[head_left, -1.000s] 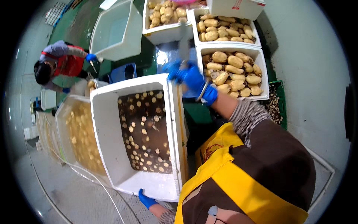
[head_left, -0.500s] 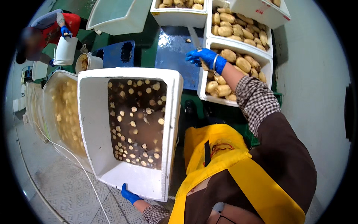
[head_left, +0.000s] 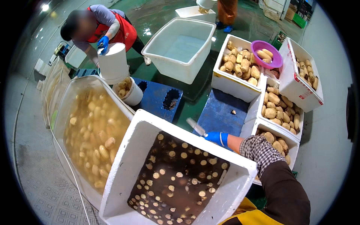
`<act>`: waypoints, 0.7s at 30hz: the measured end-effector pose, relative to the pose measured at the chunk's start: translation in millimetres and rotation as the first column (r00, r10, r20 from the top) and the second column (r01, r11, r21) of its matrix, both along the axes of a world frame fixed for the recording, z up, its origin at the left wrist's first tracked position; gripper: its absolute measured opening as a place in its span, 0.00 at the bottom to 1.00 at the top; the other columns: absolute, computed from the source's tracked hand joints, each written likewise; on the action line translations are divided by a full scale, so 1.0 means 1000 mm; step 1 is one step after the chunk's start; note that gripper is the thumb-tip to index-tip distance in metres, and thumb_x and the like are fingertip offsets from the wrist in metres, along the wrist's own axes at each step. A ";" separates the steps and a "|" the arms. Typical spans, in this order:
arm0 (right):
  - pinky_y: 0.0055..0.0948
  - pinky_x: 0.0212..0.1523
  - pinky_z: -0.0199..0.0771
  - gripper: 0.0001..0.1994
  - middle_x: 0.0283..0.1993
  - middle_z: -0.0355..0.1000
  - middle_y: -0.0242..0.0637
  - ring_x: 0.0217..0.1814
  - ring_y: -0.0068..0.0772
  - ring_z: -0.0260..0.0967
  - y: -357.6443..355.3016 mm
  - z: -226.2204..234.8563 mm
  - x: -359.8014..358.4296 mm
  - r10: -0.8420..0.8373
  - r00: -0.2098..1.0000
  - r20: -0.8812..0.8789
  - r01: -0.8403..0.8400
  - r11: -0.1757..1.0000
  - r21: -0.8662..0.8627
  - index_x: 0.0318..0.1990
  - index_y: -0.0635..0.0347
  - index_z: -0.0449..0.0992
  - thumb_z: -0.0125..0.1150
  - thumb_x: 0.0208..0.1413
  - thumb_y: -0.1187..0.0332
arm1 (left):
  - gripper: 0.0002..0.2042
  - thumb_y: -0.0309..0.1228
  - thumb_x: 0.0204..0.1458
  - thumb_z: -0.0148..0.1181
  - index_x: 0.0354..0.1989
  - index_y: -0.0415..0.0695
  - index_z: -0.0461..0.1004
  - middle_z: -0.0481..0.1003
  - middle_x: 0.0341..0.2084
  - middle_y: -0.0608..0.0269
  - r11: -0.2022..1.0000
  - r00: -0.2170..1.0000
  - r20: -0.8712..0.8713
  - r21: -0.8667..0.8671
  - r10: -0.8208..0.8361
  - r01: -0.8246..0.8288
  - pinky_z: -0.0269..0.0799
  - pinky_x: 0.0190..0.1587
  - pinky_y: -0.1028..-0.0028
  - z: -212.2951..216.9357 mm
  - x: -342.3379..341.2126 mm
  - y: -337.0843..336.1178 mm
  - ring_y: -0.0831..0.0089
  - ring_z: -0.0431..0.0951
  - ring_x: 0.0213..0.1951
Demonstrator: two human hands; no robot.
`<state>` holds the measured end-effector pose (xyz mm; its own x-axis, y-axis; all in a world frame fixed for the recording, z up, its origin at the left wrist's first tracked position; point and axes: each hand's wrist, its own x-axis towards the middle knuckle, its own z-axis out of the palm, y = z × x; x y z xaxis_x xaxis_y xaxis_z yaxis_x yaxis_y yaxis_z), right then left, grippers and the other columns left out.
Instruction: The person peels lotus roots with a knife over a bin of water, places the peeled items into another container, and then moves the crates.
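Observation:
My right hand (head_left: pixel 216 138) in a blue glove is closed round a knife (head_left: pixel 197 126), whose blade points up and to the left. It is just past the far rim of a large white foam box (head_left: pixel 129 161), above a blue pallet (head_left: pixel 225 114). Murky brown water fills the box's lower part, with many round pale slices (head_left: pixel 171 188) floating in it; they look like lotus root ends. Right of the hand, a foam box holds whole lotus roots (head_left: pixel 278 145), partly hidden by my sleeve. My left hand is out of view.
More foam boxes of lotus roots (head_left: pixel 244 63) stand at the right, with a purple bowl (head_left: pixel 279 62) on top. Lotus roots soak in a tub (head_left: pixel 77 183) at left. A co-worker (head_left: pixel 118 28) handles a white bucket (head_left: pixel 112 63) near a translucent tub (head_left: pixel 178 69).
The view has swung up and left. My right hand with the knife has moved from over the lotus root box to the foam box's far rim. My left hand has left the picture.

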<state>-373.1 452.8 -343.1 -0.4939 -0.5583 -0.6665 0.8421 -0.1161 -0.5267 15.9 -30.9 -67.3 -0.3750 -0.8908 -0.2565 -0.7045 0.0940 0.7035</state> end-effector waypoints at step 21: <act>0.34 0.62 0.51 0.43 0.69 0.47 0.41 0.69 0.38 0.46 0.053 0.007 0.066 0.024 0.998 0.056 -0.031 0.991 0.130 0.65 0.53 0.55 0.63 0.45 0.43 | 0.23 0.18 0.38 0.64 0.48 0.32 0.69 0.72 0.40 0.55 0.946 0.958 0.064 0.193 -0.278 0.262 0.71 0.43 0.66 0.016 -0.095 0.085 0.63 0.72 0.39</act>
